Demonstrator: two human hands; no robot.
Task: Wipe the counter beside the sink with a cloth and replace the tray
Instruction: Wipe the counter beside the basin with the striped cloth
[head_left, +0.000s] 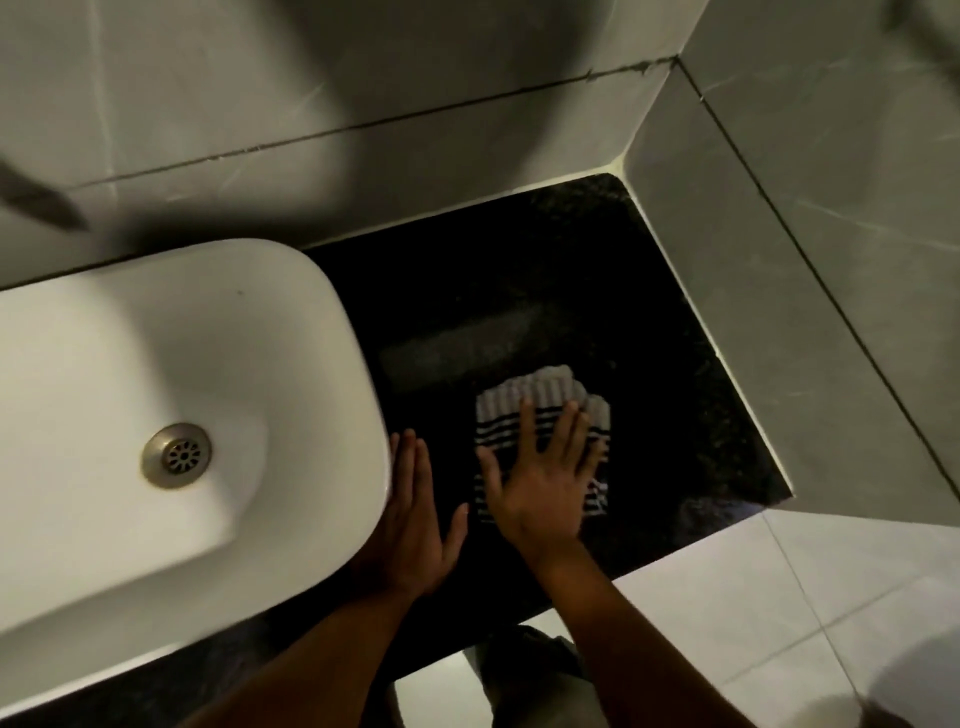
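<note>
A: Wiping looks to be the step in hand; the right hand (540, 483) lies flat, fingers spread, pressing the folded grey-and-dark striped cloth (545, 410) onto the black speckled stone tabletop (649, 338); that grip is open, palm down on the fabric, not closed around it.

B: And the left hand (410, 514)?

A: Flat too, fingers together and extended, resting on the tabletop just beside the rim of the white ceramic rectangular sink (182, 374); it holds nothing; I judge it is only bracing.

B: How much of the surface is done?

A: Hard to say; the cloth sits in the near middle of the dark patch, between the sink and the grey marbled wall tiles (779, 260); a paler smeared band (457, 348) shows just behind the cloth, which may be a damp streak or a reflection, I cannot tell which; the far corner and the strip along the wall look no different from the rest.

B: And the tray?

A: Nowhere in view; the tabletop carries only the cloth and the hands; so by my reading the wipe is partway through, and fetching and setting back the tray is all yet to do.
</note>
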